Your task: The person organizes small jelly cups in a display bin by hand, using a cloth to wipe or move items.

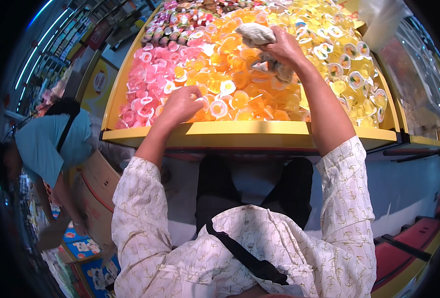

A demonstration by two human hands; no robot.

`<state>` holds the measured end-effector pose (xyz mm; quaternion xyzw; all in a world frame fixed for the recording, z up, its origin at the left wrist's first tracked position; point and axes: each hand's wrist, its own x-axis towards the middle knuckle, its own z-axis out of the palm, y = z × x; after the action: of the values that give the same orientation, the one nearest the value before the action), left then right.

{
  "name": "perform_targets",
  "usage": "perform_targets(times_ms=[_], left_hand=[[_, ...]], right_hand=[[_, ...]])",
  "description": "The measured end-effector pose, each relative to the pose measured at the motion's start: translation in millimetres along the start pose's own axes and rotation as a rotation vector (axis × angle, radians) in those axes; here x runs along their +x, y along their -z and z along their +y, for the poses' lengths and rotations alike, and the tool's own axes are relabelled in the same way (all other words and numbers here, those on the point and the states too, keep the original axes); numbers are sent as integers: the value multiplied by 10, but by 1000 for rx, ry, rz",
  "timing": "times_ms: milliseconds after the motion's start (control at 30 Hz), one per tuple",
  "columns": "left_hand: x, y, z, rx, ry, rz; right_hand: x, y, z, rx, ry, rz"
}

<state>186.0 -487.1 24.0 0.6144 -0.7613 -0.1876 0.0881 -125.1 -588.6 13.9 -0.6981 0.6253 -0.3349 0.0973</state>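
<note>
A yellow-edged display bin (242, 127) holds heaps of jelly cups, pink (149, 70) at the left, orange (238, 98) in the middle and yellow (354, 70) at the right. My right hand (285, 46) grips a crumpled greyish cloth (256, 34) above the orange and yellow cups; part of the cloth hangs below the hand. Over the near edge of the pink and orange cups is my left hand (184, 102), its fingers curled. A pale bit shows at the fingertips, and I cannot tell whether it is held or lies behind them.
At the left a person in a teal shirt (52, 138) bends over beside cardboard boxes (95, 186). Dark-wrapped packets (175, 24) fill the bin's far left. A clear plastic-sided container (410, 78) adjoins the bin at the right. Red and yellow shelving (410, 238) stands at lower right.
</note>
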Motion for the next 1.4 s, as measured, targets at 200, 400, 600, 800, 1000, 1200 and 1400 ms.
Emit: perform_targets(times_ms=[200, 400, 600, 800, 1000, 1200, 1400], left_hand=[[152, 70, -55, 81, -53, 79], [159, -75, 312, -303, -313, 326], [514, -190, 360, -527, -375, 491], [1038, -343, 839, -1698, -597, -61], [1173, -488, 754, -2068, -398, -165], [887, -343, 623, -741, -523, 577], [991, -394, 812, -660, -563, 651]], right_hand=[[-87, 3, -94, 19, 12, 5], [-57, 112, -172, 129, 69, 86], [-177, 110, -662, 417, 389, -9], [-79, -253, -161, 708, 304, -313], [-108, -380, -114, 815, 94, -284], [-126, -212, -275, 810, 27, -199], [-39, -69, 38, 786, 5, -35]])
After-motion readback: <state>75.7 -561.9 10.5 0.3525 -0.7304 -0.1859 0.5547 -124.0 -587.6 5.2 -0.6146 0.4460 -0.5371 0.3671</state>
